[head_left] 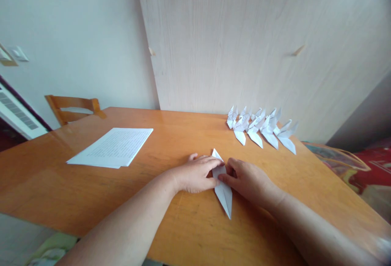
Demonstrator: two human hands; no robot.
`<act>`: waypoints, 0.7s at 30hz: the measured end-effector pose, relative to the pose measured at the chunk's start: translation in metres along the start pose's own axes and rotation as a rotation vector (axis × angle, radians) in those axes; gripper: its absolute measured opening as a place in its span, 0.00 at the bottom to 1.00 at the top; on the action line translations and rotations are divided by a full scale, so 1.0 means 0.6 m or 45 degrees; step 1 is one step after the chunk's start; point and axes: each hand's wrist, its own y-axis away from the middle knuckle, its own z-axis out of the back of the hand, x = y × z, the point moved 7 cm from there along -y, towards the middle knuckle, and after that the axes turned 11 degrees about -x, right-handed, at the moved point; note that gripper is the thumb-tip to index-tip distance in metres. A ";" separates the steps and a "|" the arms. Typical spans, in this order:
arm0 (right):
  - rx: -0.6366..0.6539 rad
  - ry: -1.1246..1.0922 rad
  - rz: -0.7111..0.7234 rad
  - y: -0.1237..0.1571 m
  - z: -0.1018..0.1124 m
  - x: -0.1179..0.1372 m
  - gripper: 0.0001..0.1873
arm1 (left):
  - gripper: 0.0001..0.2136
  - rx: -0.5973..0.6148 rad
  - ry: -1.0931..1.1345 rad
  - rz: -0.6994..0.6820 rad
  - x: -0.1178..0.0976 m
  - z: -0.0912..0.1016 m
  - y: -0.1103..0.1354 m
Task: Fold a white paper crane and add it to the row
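Observation:
A narrow, diamond-shaped piece of folded white paper (224, 196) lies on the wooden table in front of me, one point toward me and the other away. My left hand (200, 173) rests on its left side, fingers reaching over the upper part and the thumb pressing near the middle. From the right, my right hand (244, 176) pinches the paper's edge with its thumb on top and its other fingers curled. Both hands partly cover the middle of the paper. Several finished paper cranes (255, 129) stand in rows at the back right.
A stack of printed paper sheets (113, 148) lies on the left of the wooden table (183, 131). Behind the table's far left corner stands a wooden chair (75, 103). A pale wood panel (244, 46) rises at the back edge. Red items (366, 164) are beyond the right edge.

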 end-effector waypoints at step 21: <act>-0.077 -0.383 -0.090 0.005 0.003 -0.007 0.14 | 0.25 0.080 0.069 0.000 0.003 0.002 0.002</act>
